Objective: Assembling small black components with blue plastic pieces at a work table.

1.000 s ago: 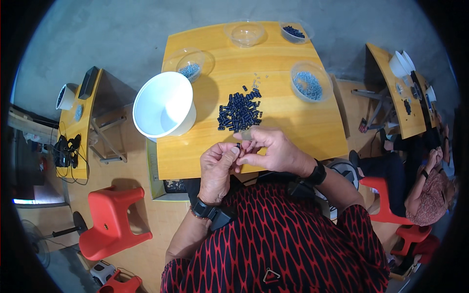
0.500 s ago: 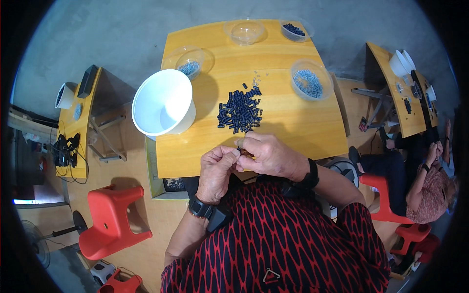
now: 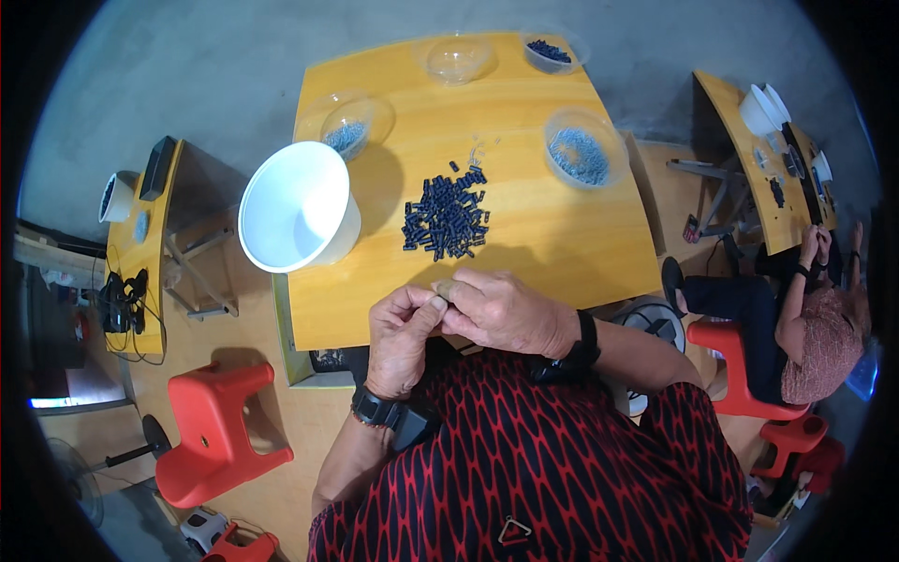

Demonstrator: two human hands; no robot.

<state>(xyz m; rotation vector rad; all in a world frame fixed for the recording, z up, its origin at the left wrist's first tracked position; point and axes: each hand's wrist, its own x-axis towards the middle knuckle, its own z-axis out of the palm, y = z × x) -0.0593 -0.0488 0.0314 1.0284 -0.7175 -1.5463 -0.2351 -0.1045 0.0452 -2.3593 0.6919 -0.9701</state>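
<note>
My left hand (image 3: 405, 339) and my right hand (image 3: 506, 311) meet at the table's near edge, fingertips pinched together. Whatever they hold between them is covered by the fingers. Just beyond my hands a pile of small black cylindrical pieces (image 3: 444, 217) lies on the yellow wooden table (image 3: 506, 211). A few tiny clear or silvery bits (image 3: 476, 152) are scattered past the pile. To the left of it a white bucket (image 3: 251, 217) leans toward me, its inside bright and bare where visible.
Clear plastic bowls hold small silvery pieces (image 3: 579, 157), more silvery pieces (image 3: 346, 137) and black pieces (image 3: 549, 51); another clear bowl (image 3: 455, 62) stands at the back. Left is a red plastic stool (image 3: 213, 426). A seated person (image 3: 819, 342) works at another table on the right.
My hands have drawn closer together, and the dark and brownish bit seen between the fingers is now hidden. The whole view has shifted slightly; the pile looks much the same.
</note>
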